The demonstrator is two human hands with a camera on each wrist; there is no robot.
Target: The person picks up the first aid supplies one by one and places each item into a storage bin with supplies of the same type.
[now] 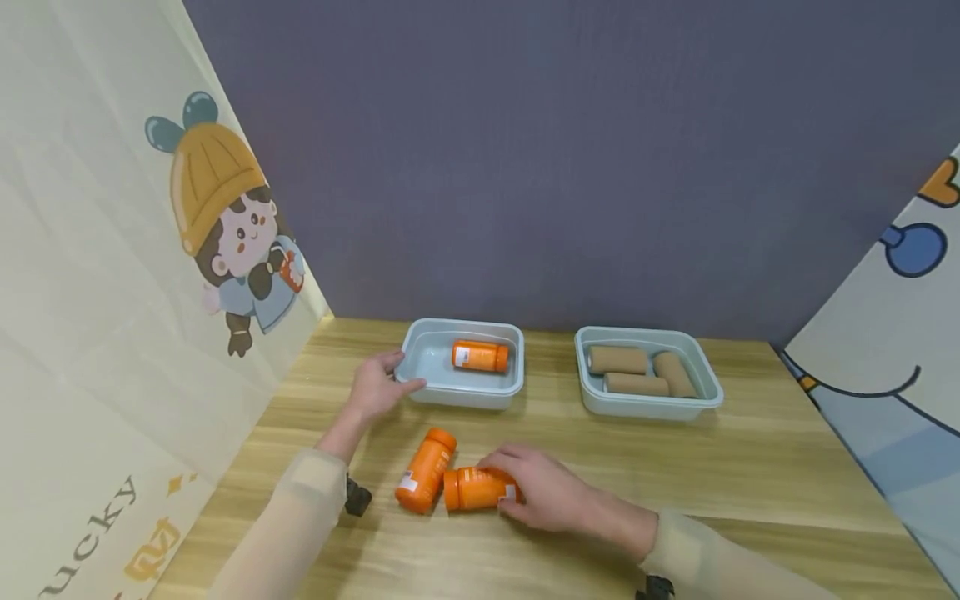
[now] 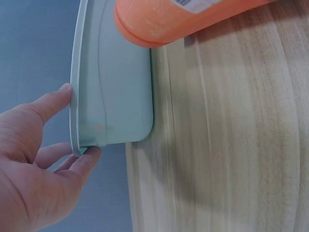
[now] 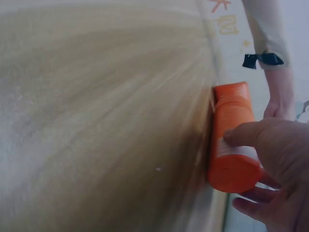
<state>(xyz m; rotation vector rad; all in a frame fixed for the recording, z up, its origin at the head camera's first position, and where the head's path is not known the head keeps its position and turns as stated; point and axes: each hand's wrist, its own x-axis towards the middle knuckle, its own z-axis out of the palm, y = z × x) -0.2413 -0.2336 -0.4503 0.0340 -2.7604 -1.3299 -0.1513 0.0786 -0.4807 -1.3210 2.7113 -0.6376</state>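
"What is the right hand (image 1: 543, 492) doing?"

"It has its thumb and fingers around an orange bottle, the held bottle (image 1: 474, 488). That one lies on its side on the tabletop (image 1: 750, 483), with its cap pointing left."

"And the left hand (image 1: 373, 389)?"

"It's pinching a corner of the left tub (image 1: 461, 397). The thumb is on the near side, and the other fingers go round the left side, by the rim."

"Are there more orange bottles?"

"Yes, two. The slanted bottle (image 1: 424, 473) lies on the wood right by the cap of the held one. I can't tell if they touch. Its own cap points away from the person, up toward the left tub."

"Where's the other?"

"The boxed bottle (image 1: 478, 356) is inside the left tub, lying flat, with its cap to the right."

"What's in the right tub (image 1: 645, 405)?"

"Three brown rolls (image 1: 617, 360). Two lie one in front of the other, and one leans a different way at the right end."

"What's behind it all?"

"A big dark wall (image 1: 555, 167). On the left there's a white sheet (image 1: 67, 250) with a cartoon child (image 1: 243, 237) in a yellow hat."
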